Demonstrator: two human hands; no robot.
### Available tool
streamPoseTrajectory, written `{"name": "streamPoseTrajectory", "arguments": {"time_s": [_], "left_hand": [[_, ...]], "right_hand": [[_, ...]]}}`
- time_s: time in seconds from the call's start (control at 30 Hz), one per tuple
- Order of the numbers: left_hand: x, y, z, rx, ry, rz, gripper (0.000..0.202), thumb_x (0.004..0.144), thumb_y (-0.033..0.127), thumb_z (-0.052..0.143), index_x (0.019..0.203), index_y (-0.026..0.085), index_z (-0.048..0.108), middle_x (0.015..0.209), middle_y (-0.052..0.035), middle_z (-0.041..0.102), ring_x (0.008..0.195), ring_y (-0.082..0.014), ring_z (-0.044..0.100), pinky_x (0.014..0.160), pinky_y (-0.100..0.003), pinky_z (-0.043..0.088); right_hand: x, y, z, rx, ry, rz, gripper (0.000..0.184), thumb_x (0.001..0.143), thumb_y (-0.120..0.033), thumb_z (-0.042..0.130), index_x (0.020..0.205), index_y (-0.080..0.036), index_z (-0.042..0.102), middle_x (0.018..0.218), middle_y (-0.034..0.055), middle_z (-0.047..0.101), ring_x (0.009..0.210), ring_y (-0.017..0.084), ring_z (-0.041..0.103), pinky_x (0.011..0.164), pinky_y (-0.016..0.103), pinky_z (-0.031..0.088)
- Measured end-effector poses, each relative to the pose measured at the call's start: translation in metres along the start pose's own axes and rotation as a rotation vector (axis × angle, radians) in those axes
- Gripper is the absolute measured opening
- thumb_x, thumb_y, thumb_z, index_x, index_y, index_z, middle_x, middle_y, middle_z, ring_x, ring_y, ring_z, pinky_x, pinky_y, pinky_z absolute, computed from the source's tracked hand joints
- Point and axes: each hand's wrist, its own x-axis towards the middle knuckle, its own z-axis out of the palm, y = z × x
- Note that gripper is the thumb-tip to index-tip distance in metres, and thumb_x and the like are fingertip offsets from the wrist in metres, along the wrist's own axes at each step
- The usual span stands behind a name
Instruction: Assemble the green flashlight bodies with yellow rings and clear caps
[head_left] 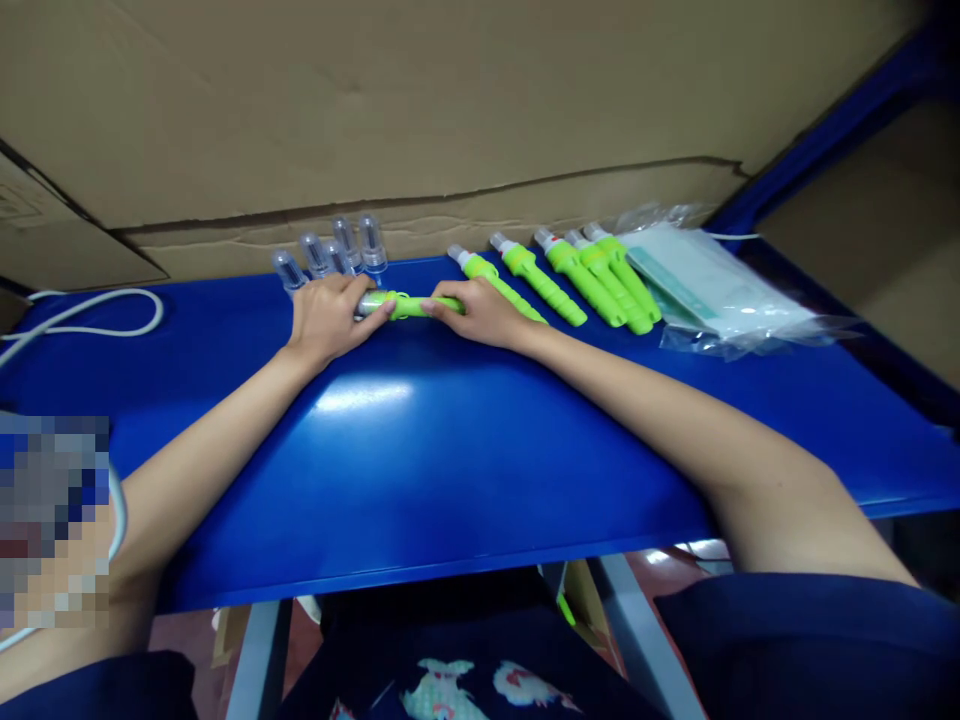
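Between my two hands, just above the table, a lime-green stick with a greyish clear end [411,306] lies crosswise. My left hand [325,318] closes on its clear end, with thumb and fingers pressed together. My right hand [484,312] grips the green end, its thumb along the shaft. Behind my left hand stand several clear domed plastic caps [369,243], partly hidden by the hand. Beyond my right hand, several similar lime-green sticks with clear tips [551,285] lie slanted on the table.
A clear plastic bag with pale contents [712,285] lies at the back right of the blue table [450,450]. A white cable [112,295] loops at the left. Cardboard [420,110] lines the back. A blurred-out patch covers the lower left.
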Motion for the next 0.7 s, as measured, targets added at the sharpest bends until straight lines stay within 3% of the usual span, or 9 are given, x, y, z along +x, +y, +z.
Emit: {"name": "streamPoseTrajectory", "arguments": {"time_s": [0.13,0.23,0.33,0.47,0.57,0.63,0.67,0.7], "left_hand": [[0.002,0.012,-0.019,0.089,-0.002,-0.030,0.062,0.096,0.071,0.044,0.129,0.022,0.064,0.132,-0.0182,0.068,0.125,-0.0403,0.062,0.102,-0.049,0.044],[-0.012,0.027,-0.041,0.178,-0.025,-0.070,0.058,0.101,0.058,0.040,0.137,0.017,0.060,0.145,-0.0216,0.059,0.134,-0.0439,0.056,0.108,-0.055,0.041],[-0.044,0.035,-0.062,0.250,-0.099,-0.095,0.054,0.103,0.048,0.039,0.140,0.014,0.059,0.149,-0.0226,0.057,0.136,-0.0442,0.055,0.108,-0.057,0.043],[-0.101,0.029,-0.089,0.315,-0.190,-0.200,0.056,0.102,0.049,0.041,0.142,0.013,0.058,0.156,-0.0251,0.051,0.142,-0.0452,0.052,0.110,-0.061,0.046],[-0.141,0.015,-0.106,0.372,-0.245,-0.377,0.061,0.102,0.053,0.039,0.149,0.016,0.053,0.161,-0.0281,0.043,0.151,-0.0462,0.044,0.114,-0.066,0.044],[-0.162,0.004,-0.114,0.442,-0.238,-0.537,0.068,0.103,0.057,0.034,0.150,0.012,0.053,0.163,-0.0329,0.036,0.154,-0.0500,0.038,0.117,-0.074,0.038],[-0.172,-0.002,-0.117,0.462,-0.210,-0.604,0.070,0.102,0.060,0.031,0.152,0.016,0.051,0.167,-0.0319,0.030,0.155,-0.0519,0.035,0.117,-0.080,0.033],[-0.181,-0.007,-0.119,0.470,-0.168,-0.664,0.068,0.101,0.064,0.032,0.155,0.026,0.047,0.172,-0.0257,0.023,0.157,-0.0525,0.030,0.115,-0.084,0.029]], "right_hand": [[-0.003,0.004,0.005,-0.176,0.091,0.051,0.059,0.106,-0.065,0.039,0.100,-0.016,0.071,0.079,0.0089,0.072,0.069,0.021,0.061,0.066,0.031,0.036],[-0.005,0.001,0.008,-0.309,0.128,0.109,0.049,0.109,-0.053,0.039,0.110,-0.014,0.070,0.086,0.0120,0.075,0.078,0.026,0.067,0.068,0.032,0.039],[-0.006,-0.004,0.009,-0.378,0.127,0.182,0.041,0.109,-0.041,0.040,0.121,-0.012,0.067,0.097,0.0153,0.076,0.091,0.030,0.070,0.072,0.034,0.043],[-0.007,-0.009,0.010,-0.396,0.133,0.230,0.037,0.108,-0.035,0.040,0.124,-0.012,0.063,0.111,0.0177,0.076,0.098,0.032,0.069,0.076,0.036,0.046],[-0.007,-0.012,0.010,-0.414,0.124,0.255,0.037,0.109,-0.034,0.038,0.127,-0.012,0.062,0.110,0.0179,0.076,0.097,0.032,0.069,0.075,0.037,0.046],[-0.007,-0.015,0.010,-0.419,0.096,0.275,0.037,0.109,-0.033,0.039,0.128,-0.012,0.062,0.111,0.0173,0.076,0.097,0.033,0.069,0.074,0.037,0.045],[-0.007,-0.016,0.009,-0.418,0.084,0.281,0.036,0.109,-0.033,0.039,0.128,-0.012,0.062,0.114,0.0168,0.076,0.098,0.033,0.069,0.074,0.037,0.045],[-0.007,-0.017,0.009,-0.416,0.075,0.285,0.036,0.109,-0.033,0.040,0.128,-0.012,0.062,0.117,0.0163,0.076,0.099,0.033,0.070,0.075,0.037,0.045]]}}
